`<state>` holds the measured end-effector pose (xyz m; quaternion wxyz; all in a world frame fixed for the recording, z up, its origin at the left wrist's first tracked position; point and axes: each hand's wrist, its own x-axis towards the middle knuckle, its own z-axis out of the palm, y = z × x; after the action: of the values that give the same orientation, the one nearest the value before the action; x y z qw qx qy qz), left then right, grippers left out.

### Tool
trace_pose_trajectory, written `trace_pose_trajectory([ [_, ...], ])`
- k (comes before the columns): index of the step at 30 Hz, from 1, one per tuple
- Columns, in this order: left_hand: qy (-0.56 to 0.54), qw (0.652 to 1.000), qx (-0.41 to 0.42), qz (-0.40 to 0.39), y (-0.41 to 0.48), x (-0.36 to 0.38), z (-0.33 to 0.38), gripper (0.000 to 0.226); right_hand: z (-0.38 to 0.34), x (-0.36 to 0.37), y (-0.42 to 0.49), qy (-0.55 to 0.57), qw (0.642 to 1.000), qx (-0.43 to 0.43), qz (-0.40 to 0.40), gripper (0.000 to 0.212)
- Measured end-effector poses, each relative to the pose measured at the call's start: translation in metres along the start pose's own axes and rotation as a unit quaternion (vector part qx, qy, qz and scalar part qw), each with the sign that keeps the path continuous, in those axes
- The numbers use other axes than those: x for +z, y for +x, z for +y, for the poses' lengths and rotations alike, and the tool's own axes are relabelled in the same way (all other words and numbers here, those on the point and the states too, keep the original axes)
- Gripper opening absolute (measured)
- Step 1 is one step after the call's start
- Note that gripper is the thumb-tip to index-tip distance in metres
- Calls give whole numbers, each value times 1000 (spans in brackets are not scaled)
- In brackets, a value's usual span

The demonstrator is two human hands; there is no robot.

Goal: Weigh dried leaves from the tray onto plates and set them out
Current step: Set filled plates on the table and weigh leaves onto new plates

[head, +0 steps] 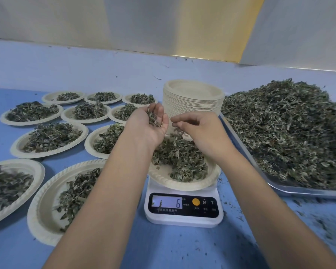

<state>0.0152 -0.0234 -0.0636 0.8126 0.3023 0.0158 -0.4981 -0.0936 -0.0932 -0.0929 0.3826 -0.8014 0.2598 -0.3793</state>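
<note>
A cream paper plate (pixel 184 184) with a heap of dried leaves (pixel 179 156) sits on a white digital scale (pixel 183 207) whose display reads 6. Above the plate, my left hand (pixel 149 126) is cupped palm-up and holds a small bunch of leaves (pixel 152 118). Just to its right, my right hand (pixel 198 130) pinches a few leaf bits (pixel 176 130) between thumb and fingertips. At the right, a metal tray (pixel 306 191) carries a big pile of dried leaves (pixel 287 131).
Several filled plates (pixel 50 140) lie spread over the blue table (pixel 163 249) to the left of the scale. Behind the scale stands a tall stack of empty plates (pixel 193 101). Leaf crumbs (pixel 314 224) litter the table at the right front.
</note>
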Motion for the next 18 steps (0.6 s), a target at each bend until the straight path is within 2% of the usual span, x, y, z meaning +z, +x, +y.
trace_pose_trajectory([
  [7, 9, 1000, 12, 11, 0, -1, 2, 29, -3, -5, 2, 109, 991, -9, 77, 28],
  [18, 44, 999, 15, 5, -1, 0, -2, 32, -12, -5, -2, 132, 989, -16, 69, 29],
])
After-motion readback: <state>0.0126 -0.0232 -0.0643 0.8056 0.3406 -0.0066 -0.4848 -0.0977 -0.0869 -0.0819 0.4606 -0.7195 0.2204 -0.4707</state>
